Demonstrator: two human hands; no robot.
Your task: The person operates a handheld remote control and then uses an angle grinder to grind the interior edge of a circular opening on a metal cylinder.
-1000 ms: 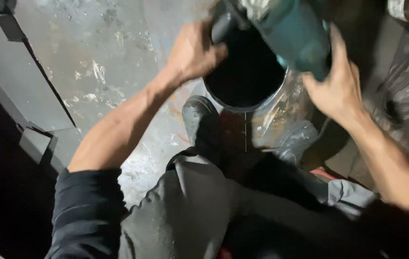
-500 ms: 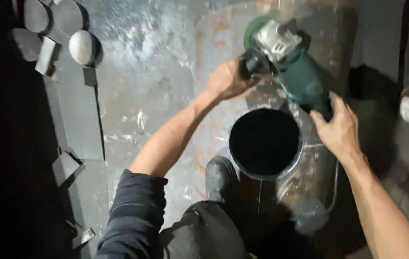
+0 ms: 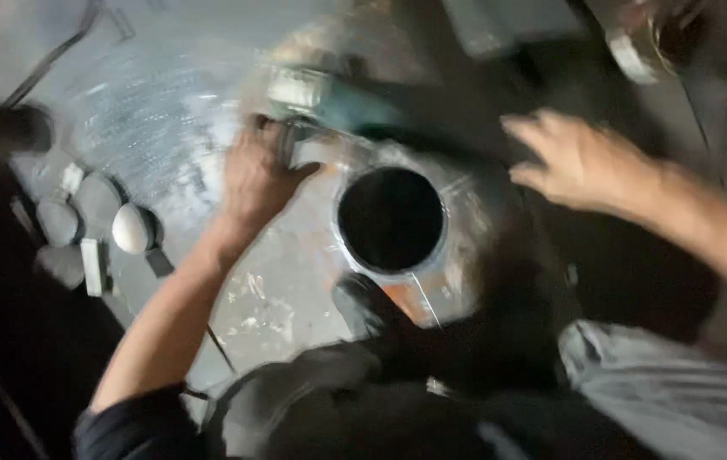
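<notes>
Blurred, one green angle grinder point(image 3: 338, 100) lies on the metal floor point(image 3: 159, 111) just above one round steel pipe point(image 3: 391, 220), the left hand's point(image 3: 257, 175) fingers clamped on its front. Right hand point(image 3: 581, 162) hovers off it, fingers apart; three grey discs point(image 3: 95, 200) and one white ball point(image 3: 132, 228) sit left.

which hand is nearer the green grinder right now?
Left. The left hand grips the green angle grinder at its front end, by the side handle. The right hand is open and off the tool, to the right of its body, above the round black opening.
</notes>
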